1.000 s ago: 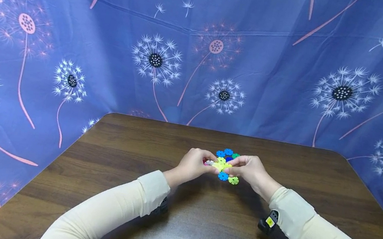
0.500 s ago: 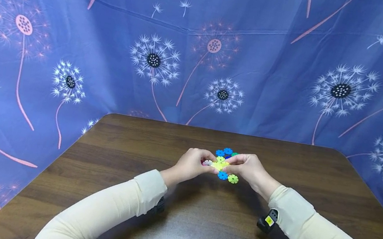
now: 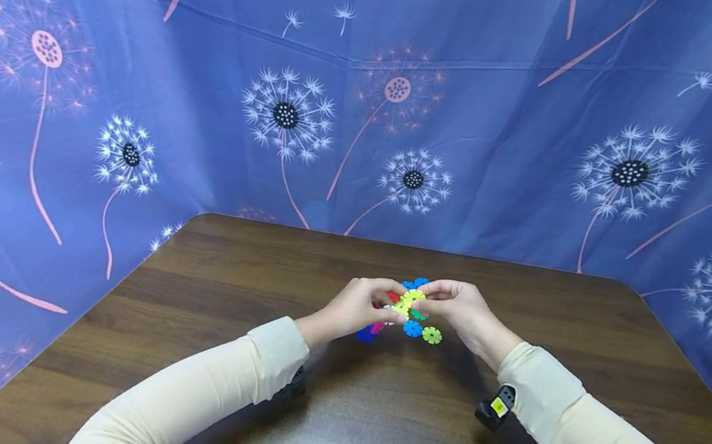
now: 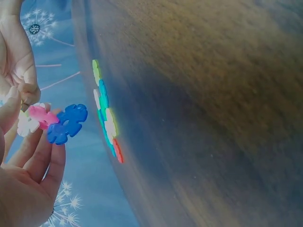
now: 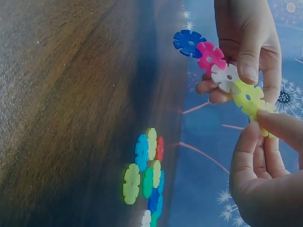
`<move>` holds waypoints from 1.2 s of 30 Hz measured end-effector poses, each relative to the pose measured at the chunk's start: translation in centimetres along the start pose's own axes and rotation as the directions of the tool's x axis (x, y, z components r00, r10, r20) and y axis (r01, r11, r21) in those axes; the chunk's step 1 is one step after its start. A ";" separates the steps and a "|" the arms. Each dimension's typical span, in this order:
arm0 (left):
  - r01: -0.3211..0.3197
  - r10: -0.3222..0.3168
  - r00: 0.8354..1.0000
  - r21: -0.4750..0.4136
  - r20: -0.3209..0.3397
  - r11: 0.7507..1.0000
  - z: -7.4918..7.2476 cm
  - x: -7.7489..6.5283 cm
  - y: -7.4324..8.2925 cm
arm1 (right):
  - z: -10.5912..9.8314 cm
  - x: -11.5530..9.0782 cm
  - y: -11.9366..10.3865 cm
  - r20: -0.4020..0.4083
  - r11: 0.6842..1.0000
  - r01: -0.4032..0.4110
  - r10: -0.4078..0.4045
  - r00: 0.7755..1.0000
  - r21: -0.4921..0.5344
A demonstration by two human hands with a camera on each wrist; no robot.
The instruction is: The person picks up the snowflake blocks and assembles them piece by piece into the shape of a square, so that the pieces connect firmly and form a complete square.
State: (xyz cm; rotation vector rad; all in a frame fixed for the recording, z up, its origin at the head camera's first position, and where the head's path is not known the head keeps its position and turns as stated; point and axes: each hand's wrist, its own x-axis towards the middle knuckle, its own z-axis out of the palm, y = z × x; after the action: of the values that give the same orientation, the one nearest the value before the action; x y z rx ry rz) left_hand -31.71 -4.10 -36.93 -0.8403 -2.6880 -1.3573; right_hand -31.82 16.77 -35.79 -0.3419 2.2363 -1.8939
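Note:
A short chain of interlocking notched plastic discs is held between both hands above the table. In the right wrist view it runs from a blue disc [image 5: 183, 45] through a pink disc [image 5: 207, 52] and a white disc [image 5: 219, 75] to a yellow disc [image 5: 242, 105], with another yellow disc at the end. My left hand [image 3: 356, 307] pinches the chain around its white and yellow part, thumb on top. My right hand [image 3: 469, 311] pinches the yellow end between thumb and fingertips. Fingers partly hide where the yellow discs meet.
Several loose discs lie on the brown wooden table [image 3: 237, 265] beneath and beyond the hands, among them a blue disc [image 3: 412, 329], a yellow-green disc [image 3: 432, 335] and a green disc [image 3: 418, 315]. A blue dandelion-print cloth [image 3: 512, 161] hangs behind the table.
The held chain has tilted, so its pink and blue end now shows below my left hand. The yellow end has risen slightly with my right fingers. Both hands keep hold.

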 end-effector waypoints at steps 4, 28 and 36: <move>-0.003 0.003 1.000 -0.011 -0.011 1.000 0.0 -0.1 0.1 | 0.2 0.1 -0.1 -0.008 0.999 0.000 0.000 1.000 -0.032; 0.077 -0.129 0.980 -0.306 -0.154 0.949 0.1 -0.6 -0.7 | -0.4 0.7 -0.1 -0.007 1.000 0.010 -0.010 1.000 -0.019; 0.113 -0.185 0.965 -0.344 -0.185 0.932 -0.2 -0.9 -0.5 | -2.6 1.7 1.0 -0.066 0.999 -0.035 0.037 0.997 0.026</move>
State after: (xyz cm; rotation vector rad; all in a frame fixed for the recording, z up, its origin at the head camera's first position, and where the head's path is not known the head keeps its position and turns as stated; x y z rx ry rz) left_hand -31.19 -4.91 -37.46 -0.4695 -2.4381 -1.8530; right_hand -34.27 18.88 -36.32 -0.2359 2.2426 -1.9404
